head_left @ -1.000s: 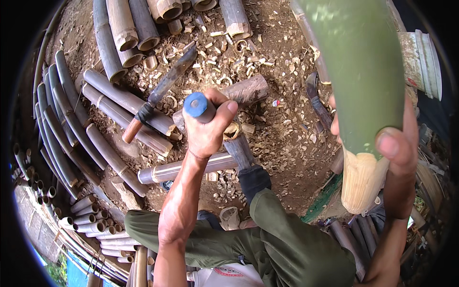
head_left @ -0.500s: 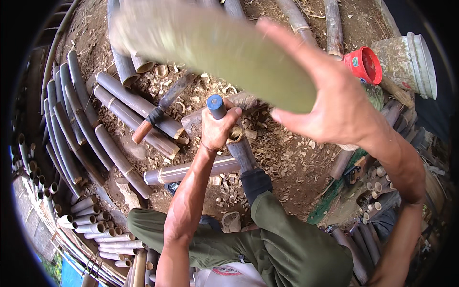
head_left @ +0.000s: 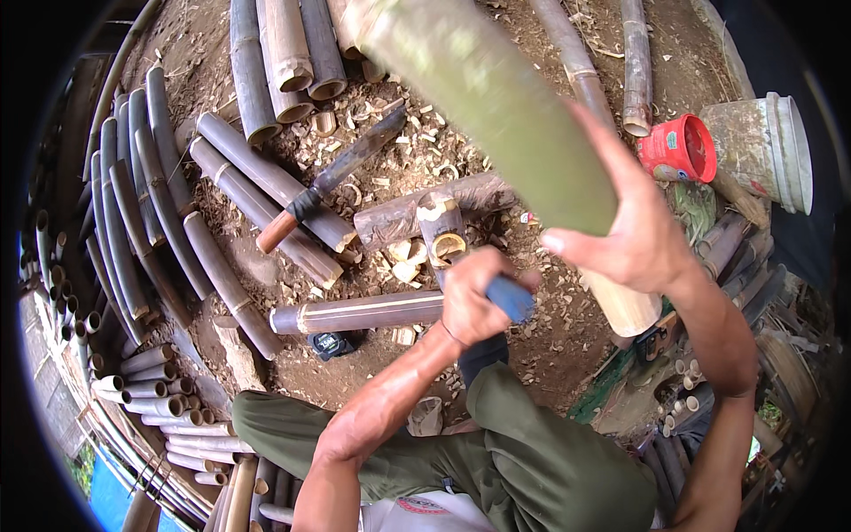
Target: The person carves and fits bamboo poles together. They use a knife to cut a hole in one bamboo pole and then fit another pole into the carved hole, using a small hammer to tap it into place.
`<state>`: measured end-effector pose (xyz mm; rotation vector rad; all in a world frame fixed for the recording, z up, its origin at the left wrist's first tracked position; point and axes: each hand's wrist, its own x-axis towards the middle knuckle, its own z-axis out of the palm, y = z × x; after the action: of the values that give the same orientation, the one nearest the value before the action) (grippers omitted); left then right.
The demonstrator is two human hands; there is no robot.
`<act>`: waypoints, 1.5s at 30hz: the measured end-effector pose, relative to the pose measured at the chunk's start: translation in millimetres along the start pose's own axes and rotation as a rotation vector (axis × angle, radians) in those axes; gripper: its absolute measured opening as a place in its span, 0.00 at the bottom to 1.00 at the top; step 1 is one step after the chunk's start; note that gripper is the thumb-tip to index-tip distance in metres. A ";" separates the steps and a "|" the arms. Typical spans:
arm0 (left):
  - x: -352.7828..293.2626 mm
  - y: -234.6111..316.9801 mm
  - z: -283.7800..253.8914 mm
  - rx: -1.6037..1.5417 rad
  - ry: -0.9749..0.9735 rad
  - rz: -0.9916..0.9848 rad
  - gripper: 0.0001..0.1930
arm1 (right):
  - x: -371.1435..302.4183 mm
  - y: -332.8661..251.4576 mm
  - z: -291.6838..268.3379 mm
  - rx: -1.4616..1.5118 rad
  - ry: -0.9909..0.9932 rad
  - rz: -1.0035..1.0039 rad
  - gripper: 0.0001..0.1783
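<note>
My left hand [head_left: 479,297] is closed round a tool with a blue cylindrical handle [head_left: 511,300]. The handle tilts down to the right, and the tool's working end is hidden. Just beyond that hand, a short bamboo piece [head_left: 441,222] with a cut, open end leans on a brown log [head_left: 386,220]. Raised at the right, my right hand [head_left: 634,230] grips a thick, green, club-like piece [head_left: 523,124], which slants up to the left. Its far end is smeared by motion, and a pale butt shows below the hand.
A machete [head_left: 328,177] lies among wood chips, beside bamboo lengths [head_left: 257,204]. Another bamboo length [head_left: 355,313] lies crosswise near my knees, with a black tape measure [head_left: 331,344] next to it. Stacked bamboo [head_left: 160,390] fills the left. A red bucket [head_left: 665,149] and white bucket [head_left: 753,146] stand far right.
My left hand has come nearer and to the right, tipping the blue handle from upright to slanting. My right hand has shifted slightly right, with the green piece now steeper.
</note>
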<state>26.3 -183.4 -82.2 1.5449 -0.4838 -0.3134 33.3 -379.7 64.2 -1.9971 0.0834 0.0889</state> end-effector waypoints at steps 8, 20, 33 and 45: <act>67.8 -8.8 -54.7 -0.410 0.052 -0.383 0.12 | 6.0 -17.7 -26.0 0.012 0.120 0.067 0.50; 54.6 -22.0 -54.6 -0.368 0.054 -0.411 0.10 | 47.7 -45.4 -22.5 -0.289 -0.007 -0.416 0.52; 56.5 -33.9 -45.0 -0.410 -0.032 -0.445 0.12 | 34.8 -59.1 13.2 -0.848 -0.416 0.155 0.54; 103.5 53.1 -112.3 0.052 0.473 -0.390 0.17 | -164.2 40.0 70.9 -0.280 0.356 0.254 0.59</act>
<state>164.9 -134.7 -14.6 1.6944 0.1843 -0.2212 -135.8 -328.7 15.2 -2.2546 0.5810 -0.0991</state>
